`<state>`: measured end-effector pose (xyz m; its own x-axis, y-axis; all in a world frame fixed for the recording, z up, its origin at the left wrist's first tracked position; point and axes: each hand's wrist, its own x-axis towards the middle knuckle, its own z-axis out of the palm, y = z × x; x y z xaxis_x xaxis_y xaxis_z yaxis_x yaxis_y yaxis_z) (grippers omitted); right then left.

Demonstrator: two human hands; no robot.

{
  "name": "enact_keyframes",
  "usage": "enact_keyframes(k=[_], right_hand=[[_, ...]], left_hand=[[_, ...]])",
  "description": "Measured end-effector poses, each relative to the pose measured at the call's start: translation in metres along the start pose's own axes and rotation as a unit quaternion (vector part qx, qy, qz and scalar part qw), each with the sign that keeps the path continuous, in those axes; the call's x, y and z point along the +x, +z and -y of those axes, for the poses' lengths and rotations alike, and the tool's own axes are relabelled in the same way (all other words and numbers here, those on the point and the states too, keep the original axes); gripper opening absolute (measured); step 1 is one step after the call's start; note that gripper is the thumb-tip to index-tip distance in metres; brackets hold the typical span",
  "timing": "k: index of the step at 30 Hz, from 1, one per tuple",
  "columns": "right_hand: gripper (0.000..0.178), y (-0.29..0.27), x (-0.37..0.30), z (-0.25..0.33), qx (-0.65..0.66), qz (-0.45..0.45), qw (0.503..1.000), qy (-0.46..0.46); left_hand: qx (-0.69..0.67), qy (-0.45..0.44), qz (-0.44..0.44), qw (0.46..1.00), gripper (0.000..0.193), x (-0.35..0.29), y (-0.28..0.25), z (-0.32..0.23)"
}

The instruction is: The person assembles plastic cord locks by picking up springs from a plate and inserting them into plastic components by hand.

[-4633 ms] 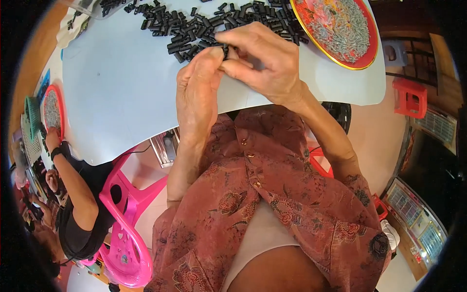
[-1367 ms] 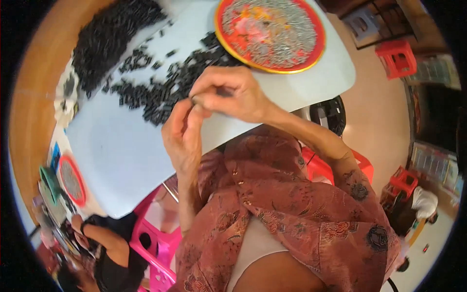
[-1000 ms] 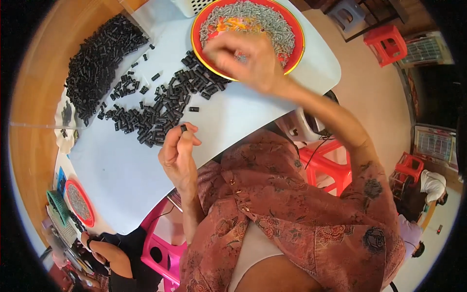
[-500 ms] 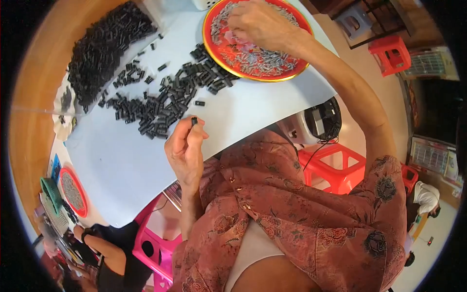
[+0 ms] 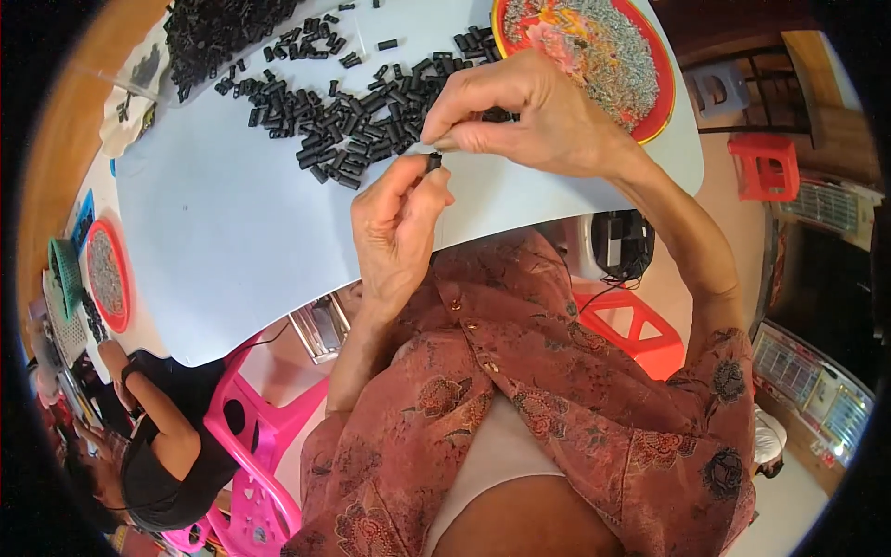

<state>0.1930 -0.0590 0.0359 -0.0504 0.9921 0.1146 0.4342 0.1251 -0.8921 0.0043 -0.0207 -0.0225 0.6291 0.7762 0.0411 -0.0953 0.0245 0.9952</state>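
Observation:
Between the thumb and finger of my left hand [image 5: 401,221] a small black plastic cylinder [image 5: 433,161] stands upright, its end pointing up. Just above it my right hand [image 5: 529,116] is closed in a pinch; whatever its fingertips hold is too small to make out. Behind my hands lies a loose spread of similar black cylinders [image 5: 325,130] on the white table [image 5: 232,241]. A round red tray [image 5: 661,102] with a gold rim and flower print stands behind my right wrist. Many tiny silvery metal parts [image 5: 613,56] are scattered in it.
A big heap of black pieces [image 5: 223,37] fills the far left. Another person [image 5: 158,418] in black sits at the left beside a red tray [image 5: 109,278] of grey parts and a green basket [image 5: 65,274]. Pink chair [image 5: 269,418] and red stools [image 5: 636,325] stand around the table.
My right hand has come from the red tray toward me, to just above the black cylinder in my left hand. The whole view has shifted, and my left hand still pinches the cylinder.

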Motion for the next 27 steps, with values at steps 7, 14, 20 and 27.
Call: enact_keyframes(k=[7, 14, 20, 27], right_hand=[[0.010, 0.008, 0.000, 0.006, -0.024, -0.016, 0.999, -0.025], [0.010, 0.014, -0.005, 0.000, 0.007, -0.041, 0.999, -0.028], [0.009, 0.021, -0.009, -0.003, 0.092, -0.116, 0.988, 0.038], [0.009, 0.020, 0.001, -0.004, 0.017, -0.061, 0.997, -0.036]], left_hand=[[0.032, -0.038, 0.025, 0.998, 0.014, -0.001, -0.003, -0.004], [0.032, -0.004, 0.013, 0.999, 0.015, -0.001, -0.001, -0.005], [0.065, 0.062, -0.023, 0.996, 0.015, 0.001, 0.002, -0.003], [0.110, 0.023, -0.007, 0.994, 0.007, -0.001, -0.008, -0.012]])
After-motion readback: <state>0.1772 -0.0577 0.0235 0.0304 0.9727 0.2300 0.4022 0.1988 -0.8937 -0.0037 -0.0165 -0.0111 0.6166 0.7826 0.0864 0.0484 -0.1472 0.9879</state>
